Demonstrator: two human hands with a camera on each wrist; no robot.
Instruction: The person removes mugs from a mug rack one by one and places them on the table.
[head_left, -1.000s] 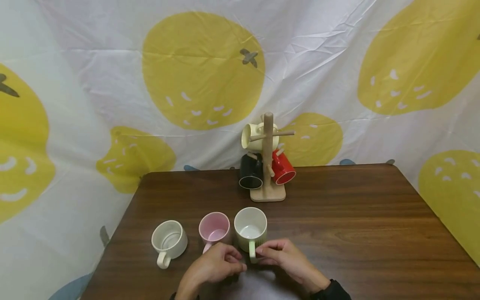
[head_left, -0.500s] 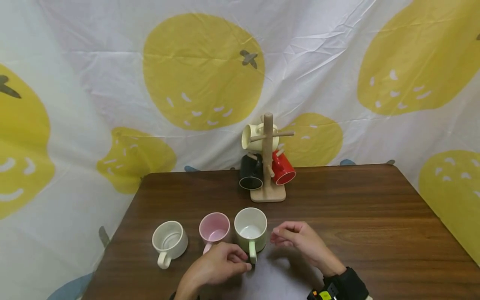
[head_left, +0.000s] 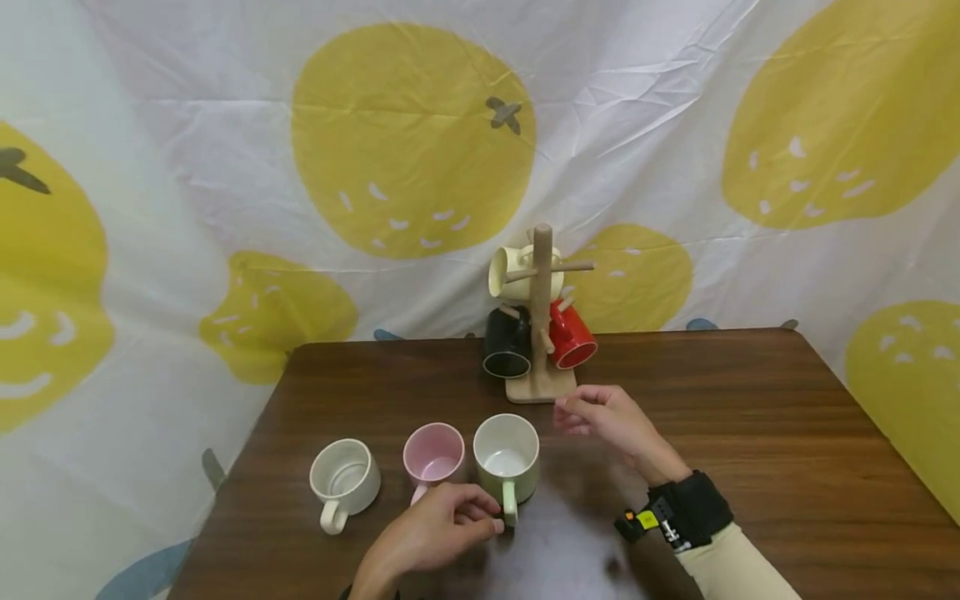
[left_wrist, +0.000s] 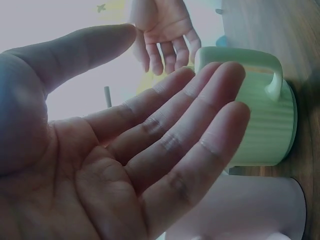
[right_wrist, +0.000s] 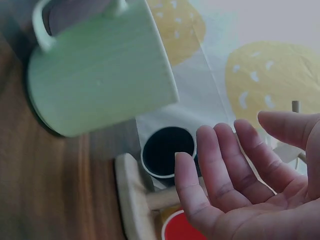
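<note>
In the head view a green mug (head_left: 517,479) with a pale inside stands upright, its handle toward the person. My left hand (head_left: 442,525) is beside that handle, fingers loosely bent and holding nothing; the left wrist view shows its palm bare and fingers extended. Partly behind the left hand stands a pink mug (head_left: 435,450), its handle mostly hidden. My right hand (head_left: 607,421) is raised to the right of the green mug, in front of the wooden mug tree (head_left: 542,385). Its fingers (right_wrist: 210,160) are relaxed with nothing in them.
A cream mug (head_left: 347,475) stands at the left of the brown table (head_left: 750,433). On the mug tree hang a pale yellow mug (head_left: 513,273), a black mug (head_left: 506,342) and a red mug (head_left: 572,336). A fruit-patterned cloth (head_left: 630,83) hangs behind.
My right hand has let go of the green mug's handle and moved right, then away toward the mug tree. My left hand has shifted slightly right toward the handle.
</note>
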